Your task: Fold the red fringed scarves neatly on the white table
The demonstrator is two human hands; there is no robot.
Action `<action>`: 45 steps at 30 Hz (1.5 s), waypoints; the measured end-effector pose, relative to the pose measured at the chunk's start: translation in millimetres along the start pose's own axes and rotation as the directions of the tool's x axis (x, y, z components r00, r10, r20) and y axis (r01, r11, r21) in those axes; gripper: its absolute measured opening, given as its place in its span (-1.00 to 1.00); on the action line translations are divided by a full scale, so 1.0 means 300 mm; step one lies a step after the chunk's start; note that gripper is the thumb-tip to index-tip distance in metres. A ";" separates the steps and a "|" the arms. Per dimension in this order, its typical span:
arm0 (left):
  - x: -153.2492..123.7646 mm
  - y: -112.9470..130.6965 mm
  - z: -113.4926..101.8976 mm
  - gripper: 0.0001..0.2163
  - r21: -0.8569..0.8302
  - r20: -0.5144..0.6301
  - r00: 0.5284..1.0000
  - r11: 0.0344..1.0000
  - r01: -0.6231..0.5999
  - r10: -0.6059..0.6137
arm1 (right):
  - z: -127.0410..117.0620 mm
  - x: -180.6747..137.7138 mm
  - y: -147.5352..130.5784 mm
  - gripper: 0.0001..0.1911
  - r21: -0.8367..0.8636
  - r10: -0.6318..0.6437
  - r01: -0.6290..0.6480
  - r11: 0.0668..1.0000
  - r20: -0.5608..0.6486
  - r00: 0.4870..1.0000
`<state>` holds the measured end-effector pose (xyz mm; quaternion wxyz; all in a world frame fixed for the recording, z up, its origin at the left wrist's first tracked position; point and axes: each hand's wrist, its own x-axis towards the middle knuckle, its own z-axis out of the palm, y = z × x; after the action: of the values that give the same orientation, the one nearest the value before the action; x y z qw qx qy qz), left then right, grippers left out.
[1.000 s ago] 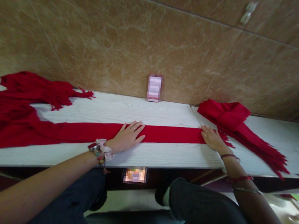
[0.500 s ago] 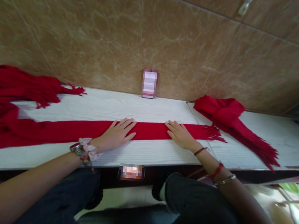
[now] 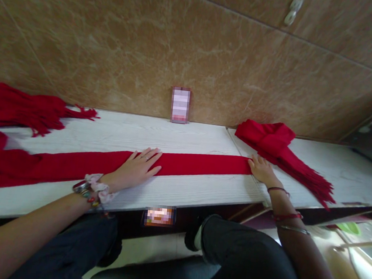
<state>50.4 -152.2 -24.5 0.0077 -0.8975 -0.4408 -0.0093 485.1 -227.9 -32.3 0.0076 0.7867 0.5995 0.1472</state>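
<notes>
A long red scarf [image 3: 199,165] lies stretched flat across the white wood-grain table [image 3: 181,189]. My left hand [image 3: 140,166] rests open on the scarf's middle, fingers spread and pointing to the far right. At the scarf's right end my right hand [image 3: 263,170] lies flat over the fringe, which it mostly hides. Just beyond that hand is a folded red scarf [image 3: 271,143] with its fringe trailing toward the right front. On the left, the flat scarf runs into crumpled red cloth.
More fringed red cloth [image 3: 21,108] is heaped at the far left. A phone [image 3: 180,106] with a blurred screen leans against the brown marbled wall [image 3: 132,42]. Another blurred screen [image 3: 159,216] shows below the table's front edge, above my legs.
My right hand has slid right along the scarf, from short of the fringe onto it. My left hand stays on the scarf. The whole view has shifted slightly.
</notes>
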 end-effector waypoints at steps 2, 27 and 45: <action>0.000 0.000 0.003 -0.47 -0.002 -0.011 1.000 1.000 0.001 -0.001 | -0.035 0.010 -0.053 -0.48 0.032 0.003 -0.001 0.999 -0.063 0.998; -0.013 0.046 -0.047 -0.50 0.045 -0.002 1.000 0.999 0.001 -0.001 | -0.212 -0.033 -0.551 -0.48 0.246 -0.640 0.651 0.718 -0.132 0.757; -0.053 -0.004 -0.044 -0.44 0.024 0.015 0.995 0.995 0.094 -0.095 | -0.245 -0.070 -0.751 -0.46 0.300 -0.746 0.742 0.600 -0.126 0.654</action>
<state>39.8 -164.4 -11.6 0.0142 -0.8756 -0.4828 0.0028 250.4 -196.6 -9.0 -0.0579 0.4563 0.8876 0.0249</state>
